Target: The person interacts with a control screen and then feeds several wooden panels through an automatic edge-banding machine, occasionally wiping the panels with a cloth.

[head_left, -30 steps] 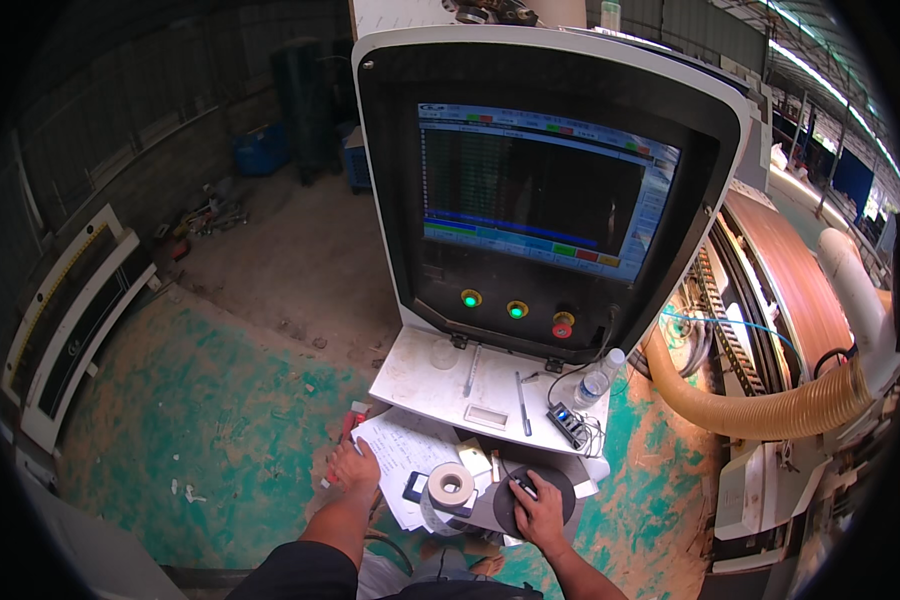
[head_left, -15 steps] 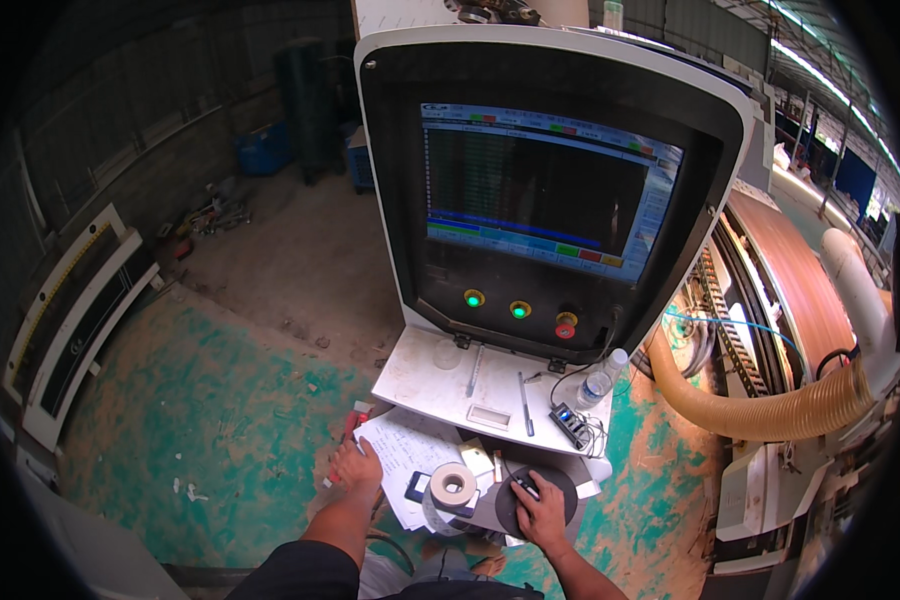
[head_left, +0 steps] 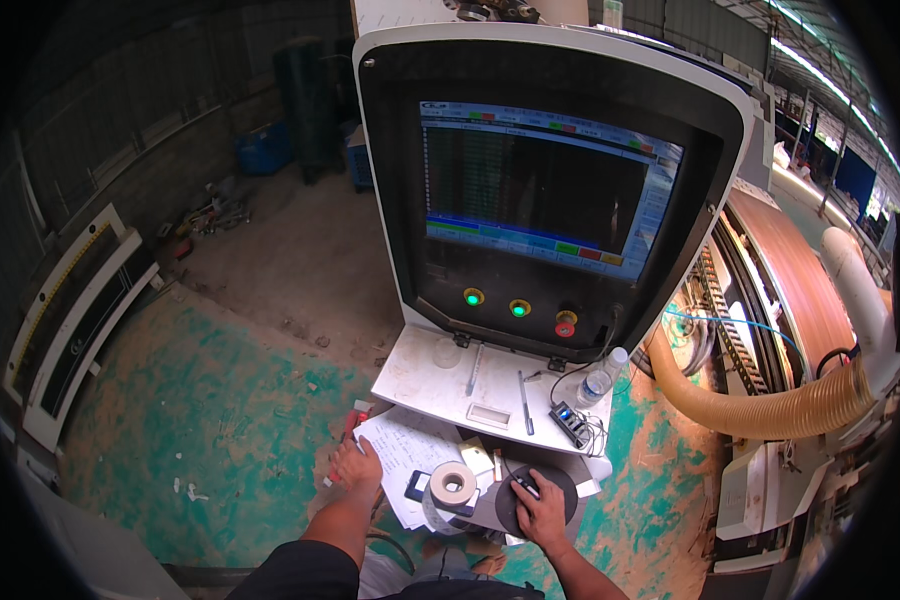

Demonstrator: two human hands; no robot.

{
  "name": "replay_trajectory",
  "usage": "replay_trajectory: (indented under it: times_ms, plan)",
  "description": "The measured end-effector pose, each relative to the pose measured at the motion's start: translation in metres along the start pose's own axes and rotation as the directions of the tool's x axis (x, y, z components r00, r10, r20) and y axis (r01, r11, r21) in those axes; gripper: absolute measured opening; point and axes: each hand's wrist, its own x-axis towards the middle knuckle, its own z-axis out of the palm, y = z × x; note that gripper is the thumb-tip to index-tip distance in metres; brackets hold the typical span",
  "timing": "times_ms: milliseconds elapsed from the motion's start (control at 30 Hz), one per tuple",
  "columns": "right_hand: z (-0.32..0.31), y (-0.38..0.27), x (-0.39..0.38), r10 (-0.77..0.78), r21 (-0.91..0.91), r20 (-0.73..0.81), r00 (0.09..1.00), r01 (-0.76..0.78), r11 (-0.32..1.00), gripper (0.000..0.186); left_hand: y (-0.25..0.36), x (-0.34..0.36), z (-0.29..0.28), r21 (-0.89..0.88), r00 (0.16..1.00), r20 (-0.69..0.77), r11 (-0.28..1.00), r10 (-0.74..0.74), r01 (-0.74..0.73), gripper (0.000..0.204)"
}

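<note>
My right hand (head_left: 540, 510) rests over a dark computer mouse (head_left: 524, 487) on a round black mouse pad (head_left: 560, 485). My left hand (head_left: 357, 466) is closed at the left edge of handwritten paper sheets (head_left: 405, 450). A slim, pen-like end shows at its fingers, and a red object (head_left: 358, 416) shows just beyond them; what the hand grips is mostly hidden. Between my hands a roll of pale tape or labels (head_left: 453, 485) lies partly over a dark-edged, phone-like object (head_left: 416, 487). Above stands a control cabinet with a lit screen (head_left: 540, 190).
The white ledge (head_left: 440, 385) carries pens (head_left: 525, 403), a clear bottle (head_left: 595, 385) and a small black device (head_left: 570, 425) with cables. Below the screen are two green-lit buttons (head_left: 474, 297) and a red knob (head_left: 565, 328). A ribbed yellow hose (head_left: 770, 415) curves at the right beside machinery.
</note>
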Motion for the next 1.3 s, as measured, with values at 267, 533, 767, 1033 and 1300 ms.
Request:
replay_trajectory:
  times_ms: [267,533,767,1033,1300]
  plan:
    - [0.003,0.004,-0.005,0.034,-0.002,-0.010,0.999,-0.034,0.999,0.060,0.003,0.000,0.003,-0.017,1.000,0.016,1.000,0.000,0.000,0.052]
    - [-0.001,0.002,-0.003,0.053,-0.001,-0.003,0.999,-0.053,0.999,0.060,0.000,0.002,0.014,0.012,0.995,-0.091,0.999,0.032,-0.031,0.049]
    - [-0.002,0.002,-0.004,0.056,-0.019,-0.002,0.998,-0.057,0.998,0.061,0.000,0.000,0.011,0.021,0.984,-0.155,0.996,0.088,-0.086,0.048]
    - [0.001,0.005,-0.004,0.056,-0.018,-0.009,0.998,-0.056,0.998,0.062,0.001,0.001,0.013,0.022,0.986,-0.152,0.997,0.075,-0.072,0.047]
    - [0.004,0.006,-0.006,0.063,-0.024,-0.011,0.998,-0.064,0.998,0.060,0.003,0.000,0.010,0.008,0.986,-0.153,0.998,0.070,-0.070,0.046]
